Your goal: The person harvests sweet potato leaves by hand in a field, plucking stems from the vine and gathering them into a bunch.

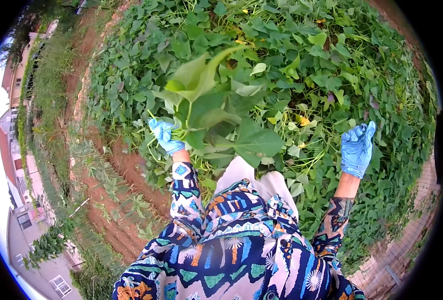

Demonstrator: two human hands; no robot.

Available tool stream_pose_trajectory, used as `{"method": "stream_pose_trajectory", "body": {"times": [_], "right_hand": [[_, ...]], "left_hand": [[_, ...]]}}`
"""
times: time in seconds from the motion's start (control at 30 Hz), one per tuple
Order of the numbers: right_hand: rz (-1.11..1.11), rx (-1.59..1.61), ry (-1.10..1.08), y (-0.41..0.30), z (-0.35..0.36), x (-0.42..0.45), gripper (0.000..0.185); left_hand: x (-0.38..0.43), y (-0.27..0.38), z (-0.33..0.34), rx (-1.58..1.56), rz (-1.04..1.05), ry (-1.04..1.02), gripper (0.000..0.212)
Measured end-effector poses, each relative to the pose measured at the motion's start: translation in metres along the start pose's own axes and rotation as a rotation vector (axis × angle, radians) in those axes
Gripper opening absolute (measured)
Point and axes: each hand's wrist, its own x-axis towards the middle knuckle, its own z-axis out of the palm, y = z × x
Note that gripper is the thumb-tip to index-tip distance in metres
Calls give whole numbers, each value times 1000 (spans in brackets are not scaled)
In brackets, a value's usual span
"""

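Observation:
My left hand, in a thin blue glove, is closed around the stems of a bunch of broad green leaves. The bunch spreads to the right, in front of my pale trousers, with its stem ends poking out past my fingers. On the right, my right hand, gloved alike, is raised above the leafy vines. Its fingers are curled, and whether anything small lies between them cannot be told. Dense heart-shaped foliage lies below and beyond both hands.
Bare reddish soil with rows of small plants runs along the left. Houses stand beyond it at the far left. A paved strip borders the vines at the lower right.

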Motion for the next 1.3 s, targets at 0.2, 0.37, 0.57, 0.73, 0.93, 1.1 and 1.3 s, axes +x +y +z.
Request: {"method": "stream_pose_trajectory", "body": {"times": [0.2, 0.37, 0.57, 0.73, 0.93, 1.1, 1.3], "right_hand": [[-33, -534, 286, 24, -10, -9, 30], [298, -1350, 429, 32, 5, -5, 32], [170, -1398, 232, 39, -20, -5, 25], [102, -1214, 270, 45, -30, 0, 23], [50, -1224, 242, 29, 6, -6, 26], [-208, -973, 356, -15, 54, -20, 37], [-528, -727, 327, -62, 65, -39, 25]], "left_hand": [[-9, -7, 6, 33, -25, -16, 23], [-1, -23, 39, 120, -200, -258, 25], [8, -27, 54, 180, -252, -453, 22], [1, -22, 47, 188, -152, -373, 22], [-3, -10, 39, 242, -62, -265, 21], [-5, 3, 41, 523, -107, -199, 30], [-6, 2, 42, 1010, -77, 88, 33]]}}
